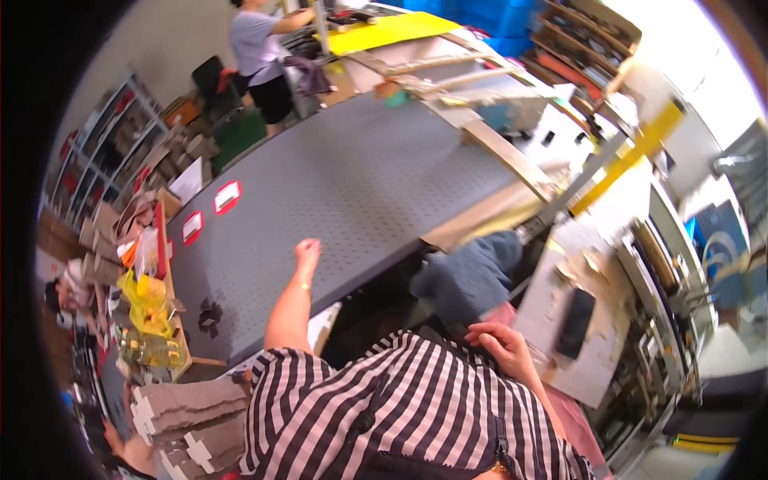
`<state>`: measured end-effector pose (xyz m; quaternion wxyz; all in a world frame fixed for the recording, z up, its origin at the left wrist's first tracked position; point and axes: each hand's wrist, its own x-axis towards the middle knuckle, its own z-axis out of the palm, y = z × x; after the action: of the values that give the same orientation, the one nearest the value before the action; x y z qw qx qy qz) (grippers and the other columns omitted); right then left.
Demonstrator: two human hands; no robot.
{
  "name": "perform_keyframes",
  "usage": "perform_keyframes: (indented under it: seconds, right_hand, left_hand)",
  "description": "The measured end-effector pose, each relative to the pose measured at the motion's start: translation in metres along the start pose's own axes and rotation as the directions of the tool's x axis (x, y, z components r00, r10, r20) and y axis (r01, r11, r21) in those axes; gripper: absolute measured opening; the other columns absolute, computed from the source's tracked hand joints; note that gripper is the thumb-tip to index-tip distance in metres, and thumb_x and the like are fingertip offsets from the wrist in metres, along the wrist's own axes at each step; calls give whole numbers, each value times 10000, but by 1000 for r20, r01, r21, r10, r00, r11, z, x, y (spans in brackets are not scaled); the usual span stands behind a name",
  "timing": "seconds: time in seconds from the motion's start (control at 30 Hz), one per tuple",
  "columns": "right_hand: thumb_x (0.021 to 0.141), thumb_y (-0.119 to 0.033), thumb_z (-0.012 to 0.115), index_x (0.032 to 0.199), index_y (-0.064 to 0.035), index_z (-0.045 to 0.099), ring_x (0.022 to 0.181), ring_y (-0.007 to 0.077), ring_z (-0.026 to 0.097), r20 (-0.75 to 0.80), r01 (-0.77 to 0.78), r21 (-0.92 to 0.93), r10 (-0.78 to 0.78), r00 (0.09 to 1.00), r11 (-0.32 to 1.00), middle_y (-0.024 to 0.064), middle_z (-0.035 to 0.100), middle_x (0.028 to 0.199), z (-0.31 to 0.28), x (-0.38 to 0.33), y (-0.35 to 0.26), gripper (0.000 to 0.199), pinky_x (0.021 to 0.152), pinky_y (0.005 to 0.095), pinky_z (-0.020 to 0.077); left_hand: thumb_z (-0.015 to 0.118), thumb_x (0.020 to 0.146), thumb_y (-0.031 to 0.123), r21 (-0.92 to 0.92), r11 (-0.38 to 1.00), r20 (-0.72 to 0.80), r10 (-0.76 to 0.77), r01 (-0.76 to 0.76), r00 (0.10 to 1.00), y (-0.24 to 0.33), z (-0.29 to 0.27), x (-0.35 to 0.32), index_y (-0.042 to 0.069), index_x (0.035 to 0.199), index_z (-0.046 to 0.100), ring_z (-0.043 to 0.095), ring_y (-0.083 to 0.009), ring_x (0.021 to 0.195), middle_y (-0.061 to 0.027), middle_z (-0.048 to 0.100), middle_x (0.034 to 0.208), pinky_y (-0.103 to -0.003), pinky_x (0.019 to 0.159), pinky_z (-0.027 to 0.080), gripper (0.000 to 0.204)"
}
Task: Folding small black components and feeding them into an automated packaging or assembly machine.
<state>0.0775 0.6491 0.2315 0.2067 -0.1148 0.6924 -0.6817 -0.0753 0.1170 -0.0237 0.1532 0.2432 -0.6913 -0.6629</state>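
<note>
My left hand (307, 253) is held out over the near part of a large grey perforated table (320, 176), its fingers curled in and nothing showing in them. A thin band circles that wrist. Close to my body on the right is my right hand (504, 348), fingers loosely bent and a little apart, holding nothing that I can see. Just ahead of it a blue-grey cloth (468, 276) hangs by the table's corner. To its right a black phone-like slab (574, 322) lies on a pale worktop (596, 368).
Two red-edged white cards (227, 197) and a small black piece (210, 315) lie on the table's left side. Wooden strips (504, 158) and a yellow sheet (392, 32) are beyond. Stacked grey cardboard pieces (192, 412) stand lower left. Another person (260, 56) stands far off.
</note>
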Motion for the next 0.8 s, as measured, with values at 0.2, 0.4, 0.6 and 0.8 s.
perform_keyframes:
  seconds: [0.2, 0.4, 0.6, 0.8]
  right_hand:
    - [934, -126, 588, 1165, 1, 621, 955, 159, 646, 302, 24, -376, 98, 948, 926, 97, 696, 1002, 81, 118, -20, 266, 850, 283, 502]
    - [918, -188, 616, 1168, -21, 623, 901, 257, 673, 507, 233, -482, 51, 860, 845, 157, 677, 1030, 145, 183, -32, 300, 817, 340, 533]
    - [903, -206, 630, 1160, -23, 629, 893, 282, 665, 582, 310, -515, 61, 811, 799, 167, 681, 991, 158, 190, -23, 315, 810, 360, 535]
    - [905, -203, 628, 1156, -23, 629, 912, 283, 660, 523, 288, -548, 54, 850, 786, 158, 681, 1005, 138, 155, -24, 309, 825, 359, 526]
  left_hand:
    - [702, 789, 166, 734, 495, -550, 31, 465, 834, -41, -249, -62, 76, 1145, 612, 613, -365, 1023, -194, 636, 1110, -436, 889, 491, 378]
    - [690, 785, 64, 721, 333, -648, 12, 608, 762, -11, -315, -94, 144, 1270, 512, 500, -376, 1184, -198, 467, 1324, -444, 962, 461, 522]
    - [630, 818, 11, 766, 228, -618, 9, 600, 786, -19, -331, -88, 107, 1143, 611, 537, -330, 1169, -145, 517, 1287, -439, 901, 505, 340]
    - [628, 793, 78, 754, 605, -367, 66, 256, 928, -28, -316, -45, 54, 900, 723, 691, -270, 684, -151, 707, 803, -398, 636, 544, 145]
